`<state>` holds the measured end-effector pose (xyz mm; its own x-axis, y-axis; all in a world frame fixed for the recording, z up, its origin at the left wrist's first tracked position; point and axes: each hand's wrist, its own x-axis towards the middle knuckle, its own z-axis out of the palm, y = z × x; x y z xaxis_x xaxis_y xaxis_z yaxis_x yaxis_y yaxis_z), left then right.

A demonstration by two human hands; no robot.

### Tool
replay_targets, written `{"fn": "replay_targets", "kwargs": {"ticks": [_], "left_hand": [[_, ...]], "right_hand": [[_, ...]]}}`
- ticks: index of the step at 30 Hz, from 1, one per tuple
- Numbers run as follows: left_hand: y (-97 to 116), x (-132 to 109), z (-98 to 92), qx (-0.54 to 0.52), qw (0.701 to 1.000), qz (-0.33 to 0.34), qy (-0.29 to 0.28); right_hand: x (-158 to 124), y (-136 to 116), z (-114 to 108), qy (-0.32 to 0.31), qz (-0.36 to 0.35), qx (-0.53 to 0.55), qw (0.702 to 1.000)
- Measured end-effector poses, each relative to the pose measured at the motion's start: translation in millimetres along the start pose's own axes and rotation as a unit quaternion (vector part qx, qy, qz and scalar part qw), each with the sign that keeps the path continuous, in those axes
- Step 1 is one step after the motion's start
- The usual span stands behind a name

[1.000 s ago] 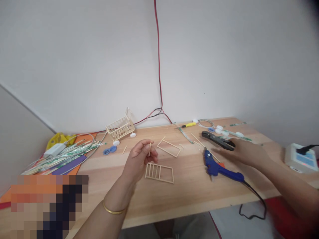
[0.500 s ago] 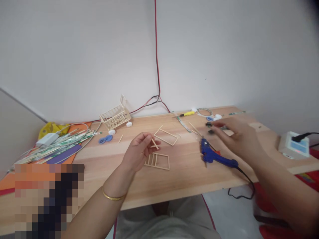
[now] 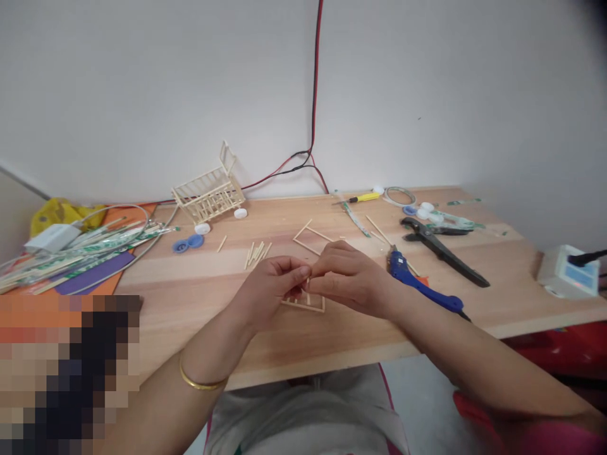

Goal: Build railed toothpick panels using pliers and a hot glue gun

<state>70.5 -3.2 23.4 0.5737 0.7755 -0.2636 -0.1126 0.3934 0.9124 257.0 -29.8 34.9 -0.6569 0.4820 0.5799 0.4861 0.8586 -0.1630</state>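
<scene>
My left hand point(image 3: 272, 284) and my right hand point(image 3: 348, 278) meet over the middle of the wooden table point(image 3: 332, 335), fingertips pinched together. Between them a short thin wooden stick point(image 3: 308, 296) shows, standing over a small flat stick frame point(image 3: 306, 304) that lies under the hands. Which hand grips the stick is hard to tell; both touch it. A second, open stick frame point(image 3: 310, 237) lies just behind the hands. A blue glue gun point(image 3: 422, 284) lies right of my right hand.
Black pliers point(image 3: 441, 249) lie at the right, a small stick cart point(image 3: 206, 189) at the back left. Loose sticks point(image 3: 256, 253), bottle caps point(image 3: 187, 243), a yellow screwdriver point(image 3: 363, 198), a pile of sticks and wrappers point(image 3: 80, 253), and a white device point(image 3: 566, 275).
My right hand left the pliers on the table and came in to meet my left hand over the flat frame. The camera tilted down, and a small bundle of loose sticks now shows.
</scene>
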Motion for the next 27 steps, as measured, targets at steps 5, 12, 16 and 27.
{"fn": "replay_targets", "kwargs": {"ticks": [5,12,16,27], "left_hand": [[-0.3,0.4,2.6,0.062,0.998,-0.011,0.011],[27.6,-12.3,-14.1,0.396,0.875,0.151,0.233],[31.0,-23.3,-17.2,0.609,0.785,0.097,0.065],[6.4,-12.4,-5.4,0.723,0.689,0.005,-0.037]], "right_hand": [[-4.0,0.3,6.3,-0.034,0.013,-0.020,0.999],[-18.4,18.3,14.2,-0.052,0.027,-0.030,0.998],[-23.2,23.5,20.8,-0.112,0.002,-0.029,0.993],[-15.4,22.0,28.9,-0.196,-0.019,-0.006,0.980]]}}
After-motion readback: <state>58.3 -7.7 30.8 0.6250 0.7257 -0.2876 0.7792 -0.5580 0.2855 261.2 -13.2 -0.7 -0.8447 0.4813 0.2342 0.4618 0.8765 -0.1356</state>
